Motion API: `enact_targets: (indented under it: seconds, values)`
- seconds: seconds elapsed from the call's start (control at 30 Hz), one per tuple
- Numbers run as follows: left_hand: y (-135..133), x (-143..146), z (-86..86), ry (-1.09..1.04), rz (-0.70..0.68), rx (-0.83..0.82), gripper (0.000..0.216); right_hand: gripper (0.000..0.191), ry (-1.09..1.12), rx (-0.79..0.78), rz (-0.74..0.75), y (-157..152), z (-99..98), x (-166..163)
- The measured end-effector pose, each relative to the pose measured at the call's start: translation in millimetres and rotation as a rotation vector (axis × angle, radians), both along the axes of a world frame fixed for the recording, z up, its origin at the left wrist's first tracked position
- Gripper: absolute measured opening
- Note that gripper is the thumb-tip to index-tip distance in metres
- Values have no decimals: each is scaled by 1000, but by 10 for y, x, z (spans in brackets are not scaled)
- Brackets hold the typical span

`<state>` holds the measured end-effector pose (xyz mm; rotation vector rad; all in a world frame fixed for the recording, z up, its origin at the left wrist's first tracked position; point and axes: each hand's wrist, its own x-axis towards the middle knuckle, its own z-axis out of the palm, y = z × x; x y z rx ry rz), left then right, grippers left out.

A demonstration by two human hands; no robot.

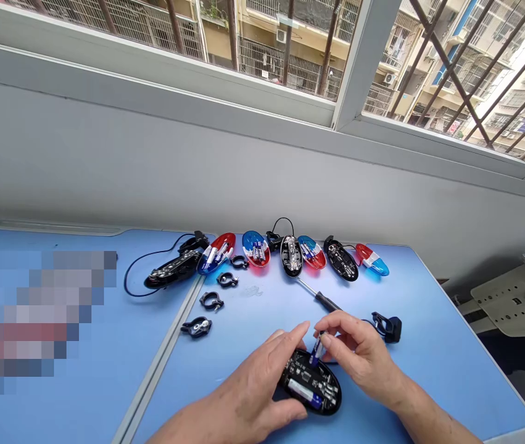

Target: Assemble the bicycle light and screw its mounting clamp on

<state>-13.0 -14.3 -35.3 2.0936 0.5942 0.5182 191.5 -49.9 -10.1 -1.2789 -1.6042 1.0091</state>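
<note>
My left hand (253, 388) is closed around the left side of a black oval light housing (331, 385), its thumb along the near edge. Open side up, the housing shows a circuit board, and a blue-and-white battery (305, 393) lies in its near slot. Between thumb and fingers, my right hand (361, 351) pinches a second battery (316, 353), tilted over the far side of the housing with its lower end at the slot. Whether that end touches a contact I cannot tell. Behind my hands lies a screwdriver (327, 301) with a black handle.
Along the wall lie several red-and-blue covers (216, 253), some holding batteries, and black housings (342, 260) with cables. Black ring clamps (196, 327) line the table seam (165, 351). A black clip-like part (386, 327) sits right of my hands. A blurred patch hides the left side.
</note>
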Motion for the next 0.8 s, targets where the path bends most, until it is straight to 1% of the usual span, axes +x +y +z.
enact_targets:
  seconds: [0.1, 0.17, 0.23, 0.3, 0.37, 0.43, 0.47, 0.53, 0.7, 0.8]
  values:
    - [-16, -8, 17, 26, 28, -9, 97, 8, -149, -8, 12, 10, 24, 50]
    - [-21, -12, 23, 37, 33, -29, 94, 5, -274, -9, 65, 15, 54, 95]
    - [-24, -16, 20, 28, 21, -30, 94, 7, -392, -8, 128, 12, 93, 136]
    - [-27, -23, 8, 23, 16, -24, 96, 14, -510, 44, 195, 1, 127, 163]
    - [-29, -31, -6, 23, 22, -10, 97, 27, -616, 117, 260, -13, 148, 176]
    - [-29, -36, -13, 19, 30, 5, 98, 38, -677, 170, 298, -21, 154, 180]
    - [-28, -35, -10, 15, 29, 11, 97, 40, -669, 174, 300, -21, 153, 181]
    - [-26, -27, 11, 10, 20, 9, 97, 42, -575, 154, 273, -12, 148, 180]
    - [-37, -3, 90, 8, 5, 5, 98, 32, -184, 21, 186, 20, 131, 138]
    - [-42, -10, 88, -24, -8, 44, 101, 28, -91, 31, 200, 19, 114, 75]
